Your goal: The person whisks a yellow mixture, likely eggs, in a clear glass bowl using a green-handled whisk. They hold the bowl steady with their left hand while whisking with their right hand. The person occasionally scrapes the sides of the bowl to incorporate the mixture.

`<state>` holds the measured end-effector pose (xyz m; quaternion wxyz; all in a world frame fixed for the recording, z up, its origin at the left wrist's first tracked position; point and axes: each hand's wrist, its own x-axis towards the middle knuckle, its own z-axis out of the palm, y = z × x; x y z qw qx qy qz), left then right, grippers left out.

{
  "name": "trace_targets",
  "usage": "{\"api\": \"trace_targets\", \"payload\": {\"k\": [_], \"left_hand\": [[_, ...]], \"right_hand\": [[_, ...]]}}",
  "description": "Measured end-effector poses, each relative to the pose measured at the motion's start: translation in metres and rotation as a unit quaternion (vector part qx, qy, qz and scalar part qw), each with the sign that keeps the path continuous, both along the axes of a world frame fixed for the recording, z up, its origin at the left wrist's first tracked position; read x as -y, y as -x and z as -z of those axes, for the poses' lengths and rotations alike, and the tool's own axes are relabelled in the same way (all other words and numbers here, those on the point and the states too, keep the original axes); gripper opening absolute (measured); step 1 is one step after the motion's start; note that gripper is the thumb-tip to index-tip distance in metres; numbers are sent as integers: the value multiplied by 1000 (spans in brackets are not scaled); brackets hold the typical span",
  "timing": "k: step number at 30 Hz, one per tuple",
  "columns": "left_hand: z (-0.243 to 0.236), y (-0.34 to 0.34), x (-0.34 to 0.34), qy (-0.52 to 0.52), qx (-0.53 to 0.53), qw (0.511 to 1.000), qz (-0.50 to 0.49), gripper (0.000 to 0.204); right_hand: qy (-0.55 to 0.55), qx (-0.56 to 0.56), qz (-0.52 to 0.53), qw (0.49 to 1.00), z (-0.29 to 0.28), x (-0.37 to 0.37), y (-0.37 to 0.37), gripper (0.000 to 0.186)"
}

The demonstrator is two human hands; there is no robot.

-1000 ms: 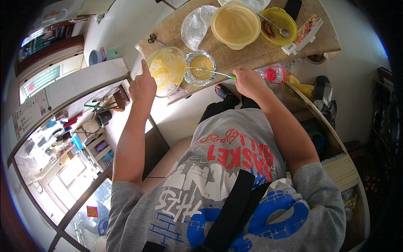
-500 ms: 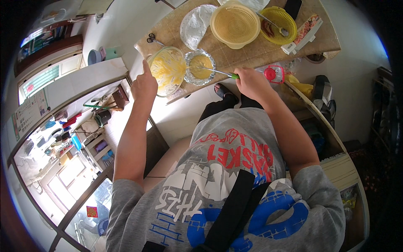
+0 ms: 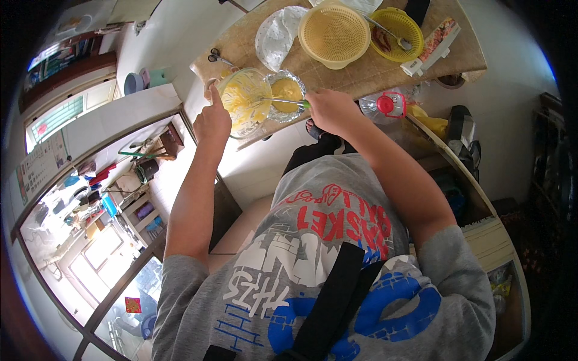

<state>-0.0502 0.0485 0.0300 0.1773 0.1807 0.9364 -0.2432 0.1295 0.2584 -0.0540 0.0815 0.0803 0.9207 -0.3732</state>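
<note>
My left hand (image 3: pixel 213 123) grips the left rim of a clear glass bowl (image 3: pixel 241 132), thumb and index finger showing along it. The bowl tilts toward a round foil-lined pan (image 3: pixel 280 117) beside it, and pale yellow batter streaks its inside. More yellow batter (image 3: pixel 288 90) lies in the pan. My right hand (image 3: pixel 332 111) is closed around the green handle of a whisk (image 3: pixel 288 101). Its metal shaft passes over the pan and its wire end is inside the glass bowl. My fingers partly hide the handle.
Behind stand a white speckled cover (image 3: pixel 278 39), a cream basket (image 3: pixel 334 33) and a yellow basket (image 3: pixel 394 53) holding a spoon. A long box (image 3: pixel 432 48) lies at right, scissors (image 3: pixel 218 56) at left. A red-capped clear bottle (image 3: pixel 385 104) is below the table edge.
My right hand has moved left with the whisk, taking its wire end from over the pan into the glass bowl. My left hand has shifted slightly right.
</note>
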Motion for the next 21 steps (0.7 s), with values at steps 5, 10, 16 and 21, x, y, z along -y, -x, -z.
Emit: {"api": "trace_targets", "payload": {"k": [5, 10, 16, 21], "left_hand": [[3, 2, 1, -9, 2, 1000, 8, 72], [9, 5, 9, -15, -5, 1000, 20, 76], [9, 7, 14, -15, -15, 999, 25, 72], [3, 7, 10, -13, -13, 1000, 13, 69]], "right_hand": [[-46, -34, -32, 998, 4, 13, 37, 16], [-69, -49, -43, 995, 8, 14, 43, 15], [-63, -10, -52, 997, 1, -4, 27, 15], [-70, -15, -41, 997, 1, -13, 7, 15]]}}
